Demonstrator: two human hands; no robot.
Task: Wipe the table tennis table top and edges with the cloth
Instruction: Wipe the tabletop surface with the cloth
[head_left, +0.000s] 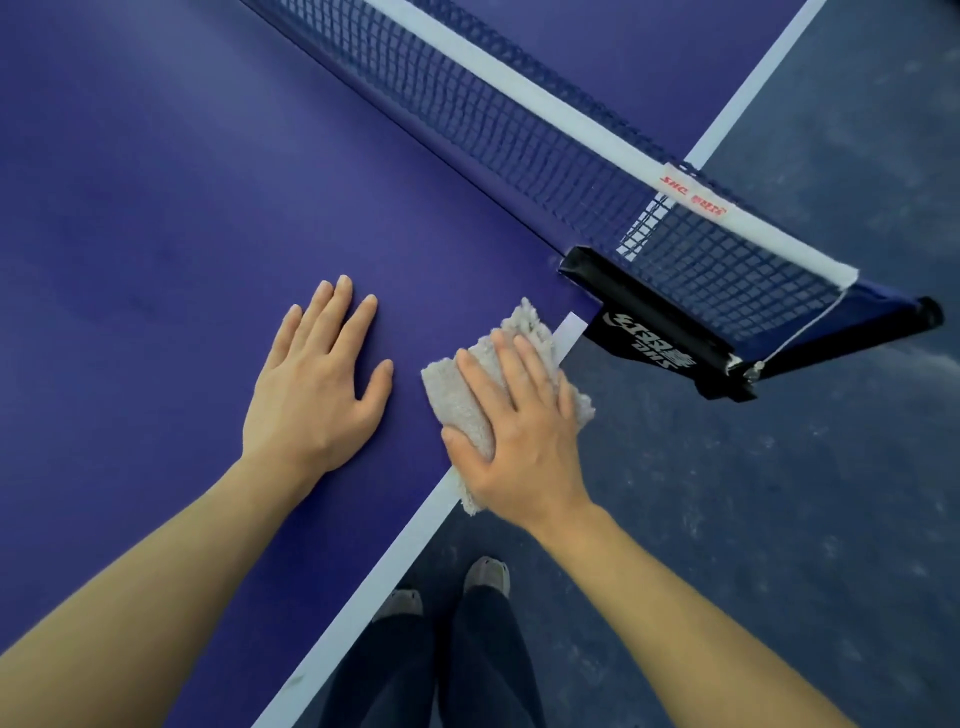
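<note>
One cloth (467, 402) lies pressed under the flat, straight-fingered right hand (519, 431) at the table edge (405, 545).

Blue table (156, 208) bears net (519, 119), cloth (467, 395) and left hand (311, 384).

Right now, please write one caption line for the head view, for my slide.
Right hand presses cloth onto table edge beside net clamp; left hand rests flat.

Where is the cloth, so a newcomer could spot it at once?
On the blue table, follow the white side line toward the black net clamp. Just short of it, the cloth lies across that line under the flat right hand. It is the only pale, fuzzy thing; the left hand beside it rests on bare table.
</note>
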